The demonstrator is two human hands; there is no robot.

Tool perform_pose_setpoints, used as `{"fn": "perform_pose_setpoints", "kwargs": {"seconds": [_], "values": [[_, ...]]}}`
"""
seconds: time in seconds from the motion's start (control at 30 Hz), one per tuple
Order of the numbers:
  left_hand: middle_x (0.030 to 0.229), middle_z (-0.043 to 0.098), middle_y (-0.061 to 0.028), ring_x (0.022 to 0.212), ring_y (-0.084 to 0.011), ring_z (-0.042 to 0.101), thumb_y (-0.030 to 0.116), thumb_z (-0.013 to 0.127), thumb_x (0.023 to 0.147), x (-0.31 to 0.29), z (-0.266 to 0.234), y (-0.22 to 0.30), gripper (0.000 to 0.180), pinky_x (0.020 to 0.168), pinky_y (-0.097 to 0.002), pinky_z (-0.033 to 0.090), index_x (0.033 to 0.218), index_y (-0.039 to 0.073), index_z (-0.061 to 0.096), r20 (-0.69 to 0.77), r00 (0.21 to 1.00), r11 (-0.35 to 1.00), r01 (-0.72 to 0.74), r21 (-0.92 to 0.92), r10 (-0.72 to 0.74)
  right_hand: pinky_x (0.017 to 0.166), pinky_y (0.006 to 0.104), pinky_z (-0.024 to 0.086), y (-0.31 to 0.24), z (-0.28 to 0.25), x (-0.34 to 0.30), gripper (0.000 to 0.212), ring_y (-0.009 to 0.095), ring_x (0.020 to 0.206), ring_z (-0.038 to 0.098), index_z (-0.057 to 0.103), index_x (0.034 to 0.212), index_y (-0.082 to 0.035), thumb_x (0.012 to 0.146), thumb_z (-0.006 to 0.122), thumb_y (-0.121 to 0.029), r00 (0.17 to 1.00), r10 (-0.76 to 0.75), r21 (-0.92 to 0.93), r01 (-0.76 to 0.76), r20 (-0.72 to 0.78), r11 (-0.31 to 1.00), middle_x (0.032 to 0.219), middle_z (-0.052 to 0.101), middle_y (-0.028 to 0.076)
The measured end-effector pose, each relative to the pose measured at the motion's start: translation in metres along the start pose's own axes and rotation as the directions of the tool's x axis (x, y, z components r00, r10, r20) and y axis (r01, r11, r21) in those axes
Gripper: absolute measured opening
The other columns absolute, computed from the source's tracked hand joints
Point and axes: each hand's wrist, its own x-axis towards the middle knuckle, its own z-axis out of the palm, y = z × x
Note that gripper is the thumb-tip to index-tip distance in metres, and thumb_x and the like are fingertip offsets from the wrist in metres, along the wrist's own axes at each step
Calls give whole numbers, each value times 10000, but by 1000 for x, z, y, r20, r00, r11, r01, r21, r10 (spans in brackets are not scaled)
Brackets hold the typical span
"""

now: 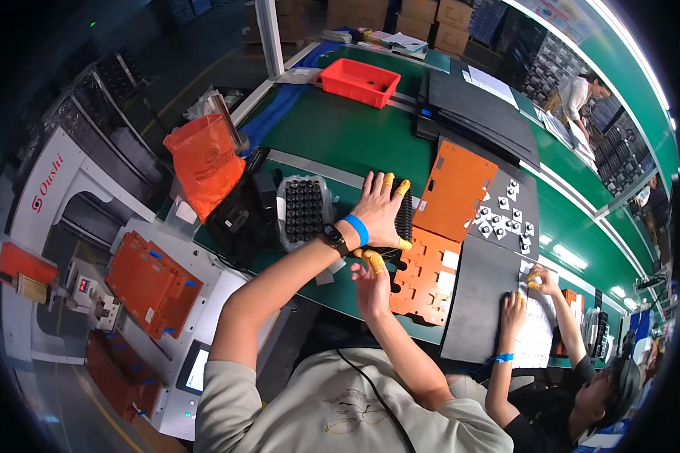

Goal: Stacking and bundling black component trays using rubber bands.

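My left hand (381, 214), with a watch and a blue wristband, spans a black ridged tray (405, 211). Its fingers are spread toward the far end and its thumb presses the near end; yellow covers sit on some fingertips. Just below, my right hand (372, 287) is loosely curled, palm turned up, fingers apart, one yellow-covered tip near the tray's lower edge. I see nothing held in it. To the right of the tray lies an orange fixture plate (423, 283) with cut-outs. Left of my hands, a bagged tray of black round parts (304, 208) rests on the bench.
An orange panel (455, 189) lies beyond the fixture. Small white-and-black parts (499, 223) are spread on a black mat (476, 302). A co-worker's hands (525, 294) work at right over paper. A red bin (360, 81), an orange bag (204, 158) and a white machine (75, 181) stand around.
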Motion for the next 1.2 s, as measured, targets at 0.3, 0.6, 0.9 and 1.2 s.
{"fn": "perform_pose_setpoints", "kwargs": {"seconds": [0.3,0.6,0.9,1.2], "values": [[1525,257,-400,1459,-530,188,697,751,635,2,0,2,1273,1224,-580,76,1542,-40,249,71,996,999,44,7,-44,779,291,504,-17,-4,-25,370,190,967,627,517,1373,-84,1039,490,-240,989,139,174,-147,57,974,1334,575,46],[1514,275,-386,1457,-524,187,729,762,632,2,3,1,1254,1222,-580,103,1486,-79,325,35,999,999,32,-4,-31,911,371,520,-20,6,-38,465,277,1175,603,488,1409,-40,1013,479,-283,978,186,273,-154,-95,950,1417,536,146],[1622,136,-306,1531,-407,91,608,536,961,-5,20,-20,904,1241,-481,91,1551,-19,261,-149,975,841,62,-538,-167,891,297,414,-37,-33,-14,425,121,989,555,459,1437,-79,1018,464,-154,883,-418,-367,324,-213,872,1224,597,48],[1653,195,-96,1515,-170,173,363,240,1112,-41,89,-15,607,1234,-292,127,1582,-14,169,-82,864,182,11,-983,-497,1229,363,177,-83,-32,70,677,214,1493,254,204,1599,-85,1083,207,-523,953,-231,-553,303,198,776,1626,275,87]]}}
